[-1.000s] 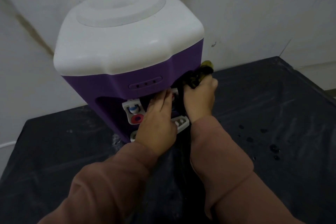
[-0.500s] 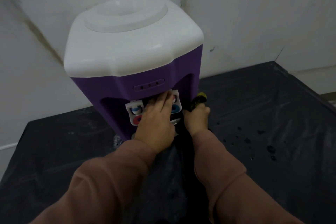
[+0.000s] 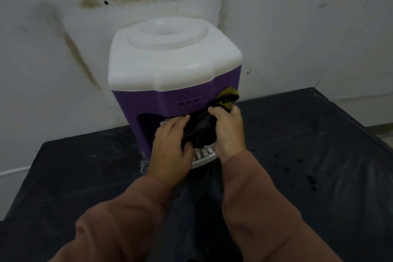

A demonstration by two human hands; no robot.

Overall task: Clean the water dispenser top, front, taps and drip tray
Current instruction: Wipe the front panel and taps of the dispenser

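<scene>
Right hand (image 3: 229, 132): fingers curled closed around a dark cloth (image 3: 203, 128), gripping its upper part; an olive-yellow end of the cloth sticks up past the knuckles against the purple front of the water dispenser (image 3: 170, 83). Pink-brown sleeve to the wrist.

Left hand (image 3: 170, 149): fingers loosely bent, partly open, laid on the lower left of the same cloth, fingertips at the tap recess of the dispenser. Whether it pinches the cloth or only presses on it cannot be told. Matching sleeve.

Cloth: hangs lengthwise, top to bottom, between the two hands, covering the taps; its lower edge is just above the drip tray (image 3: 204, 155).

Drip tray: white, slotted, projecting from the dispenser's foot toward the camera, partly hidden by both hands.

Water dispenser: upright, long axis vertical, front facing the camera; purple body, white top (image 3: 170, 57) with a round recessed ring; a small panel of three dots (image 3: 188, 100) above the recess.

Table (image 3: 319, 155): black covering under the dispenser, dark wet spots to the dispenser's right.

Wall (image 3: 63, 38): white, stained, behind the dispenser.
</scene>
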